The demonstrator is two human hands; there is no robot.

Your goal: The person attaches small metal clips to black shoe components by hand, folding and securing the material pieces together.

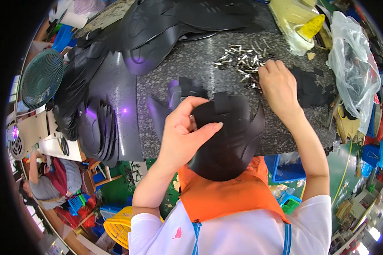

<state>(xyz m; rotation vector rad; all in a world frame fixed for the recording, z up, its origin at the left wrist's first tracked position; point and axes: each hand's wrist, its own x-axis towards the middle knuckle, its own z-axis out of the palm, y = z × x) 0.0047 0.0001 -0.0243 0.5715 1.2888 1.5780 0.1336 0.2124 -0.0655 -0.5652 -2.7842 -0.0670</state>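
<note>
My left hand (182, 129) grips a black leather shoe upper piece (223, 148), thumb on top and fingers bent at its left edge. The piece tilts over the table's near edge, above my orange apron (234, 199). At the right side of a loose pile of small shiny metal buckles (241, 58), my right hand (278, 87) has its fingers bent down and drawn together. What lies between its fingertips is hidden. Beyond my left hand, more black cut pieces (190, 88) lie on the speckled table (170, 59).
Large black leather sheets (174, 25) cover the far side. Stacked black pieces (98, 131) lie at the left, near a green fan (42, 78). Small black patches (312, 87) and a clear plastic bag (353, 63) are at the right. Another person (57, 180) sits at lower left.
</note>
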